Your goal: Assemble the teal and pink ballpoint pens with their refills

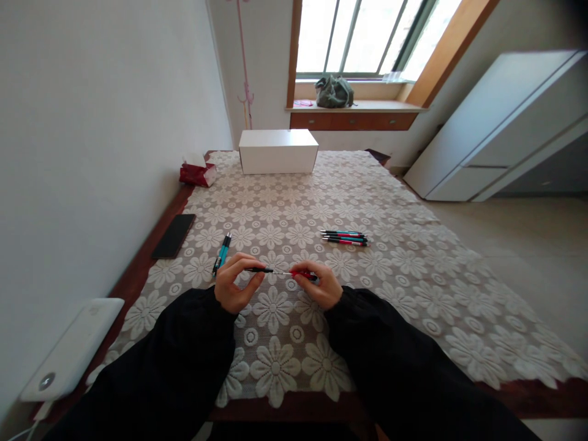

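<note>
My left hand (233, 286) pinches a slim black pen part (261, 269) between thumb and fingers, its tip pointing right. Facing it, my right hand (323, 286) is closed on a red pen barrel (310, 276). A thin refill (281, 273) bridges the gap between the two parts; whether a spring sits on it is too small to tell. Close beyond my left hand lie blue-and-black pens (222, 252), side by side. Farther off to the right, several pens (344, 238) in red, blue and black rest in a small row.
A lace cloth (273, 306) covers the table. Along the left edge are a black phone (174, 236), a white power bank (73, 346) with a cable and a red tissue pack (197, 174). At the far end stands a white box (278, 152).
</note>
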Available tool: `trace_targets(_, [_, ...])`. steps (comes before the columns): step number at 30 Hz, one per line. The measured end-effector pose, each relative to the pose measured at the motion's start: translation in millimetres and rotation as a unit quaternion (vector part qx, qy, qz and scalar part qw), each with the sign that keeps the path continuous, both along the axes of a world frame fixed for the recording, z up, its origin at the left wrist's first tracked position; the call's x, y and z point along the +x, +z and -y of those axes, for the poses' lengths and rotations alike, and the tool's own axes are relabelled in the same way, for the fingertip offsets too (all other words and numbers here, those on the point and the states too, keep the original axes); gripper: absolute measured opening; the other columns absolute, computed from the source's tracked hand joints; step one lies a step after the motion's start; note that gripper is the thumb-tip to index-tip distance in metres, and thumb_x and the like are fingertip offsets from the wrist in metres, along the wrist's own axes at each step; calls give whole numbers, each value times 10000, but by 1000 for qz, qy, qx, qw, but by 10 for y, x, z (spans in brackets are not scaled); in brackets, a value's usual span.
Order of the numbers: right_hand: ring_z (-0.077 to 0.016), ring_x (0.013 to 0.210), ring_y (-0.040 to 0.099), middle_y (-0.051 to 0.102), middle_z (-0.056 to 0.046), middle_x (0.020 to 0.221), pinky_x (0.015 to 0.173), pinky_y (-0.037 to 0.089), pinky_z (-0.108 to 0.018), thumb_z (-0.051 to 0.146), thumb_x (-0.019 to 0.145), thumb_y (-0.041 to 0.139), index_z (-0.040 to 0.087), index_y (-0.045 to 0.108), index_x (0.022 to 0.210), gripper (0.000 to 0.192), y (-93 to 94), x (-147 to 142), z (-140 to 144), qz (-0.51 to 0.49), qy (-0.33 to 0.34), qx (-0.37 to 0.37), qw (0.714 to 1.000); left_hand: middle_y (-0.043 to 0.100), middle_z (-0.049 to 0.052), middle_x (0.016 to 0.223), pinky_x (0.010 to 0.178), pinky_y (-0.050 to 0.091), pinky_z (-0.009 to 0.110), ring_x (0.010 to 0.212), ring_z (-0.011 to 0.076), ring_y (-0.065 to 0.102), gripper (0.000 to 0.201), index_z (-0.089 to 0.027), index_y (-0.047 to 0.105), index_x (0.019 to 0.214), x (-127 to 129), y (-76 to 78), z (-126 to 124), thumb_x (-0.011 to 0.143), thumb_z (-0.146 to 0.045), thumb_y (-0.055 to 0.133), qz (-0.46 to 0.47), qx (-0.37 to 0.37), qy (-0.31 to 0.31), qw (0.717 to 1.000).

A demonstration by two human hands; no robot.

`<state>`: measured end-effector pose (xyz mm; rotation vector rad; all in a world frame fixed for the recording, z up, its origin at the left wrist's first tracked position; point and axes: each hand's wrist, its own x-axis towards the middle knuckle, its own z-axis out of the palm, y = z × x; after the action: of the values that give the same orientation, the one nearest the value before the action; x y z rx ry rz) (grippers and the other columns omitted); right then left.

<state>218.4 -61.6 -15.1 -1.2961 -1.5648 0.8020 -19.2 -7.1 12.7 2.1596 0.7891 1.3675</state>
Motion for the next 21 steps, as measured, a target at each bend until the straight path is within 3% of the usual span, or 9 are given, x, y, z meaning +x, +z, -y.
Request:
trace_targets(4, [-174,754,665,743,-29,825,735,548,-307,323,879,656,213,741,937,151,-3,-2,0,-10,-5,-3,1000,715,58,905,764,581,347,858,197,676,83,-206,724,953,-25,-14,-13,886,-235,684,13,-1,16,1000])
trace_targets(16, [-172,751,659,733,-30,831,713,538,-300,324,892,651,213,731,939,145,6,0,-1,4,12,1,1000,699,62,919,762,583,331,863,187,676,85,-204,729,956,8,7,16,883,-194,684,-3,-4,-11,1000])
trace_targets(21, [-177,761,667,739,-34,842,717,543,-303,326,899,646,215,730,941,146,22,-19,7,10,23,8,1000,699,56,925,738,583,300,832,164,675,116,-201,724,984,32,29,19,881,-162,688,-20,1,-51,999])
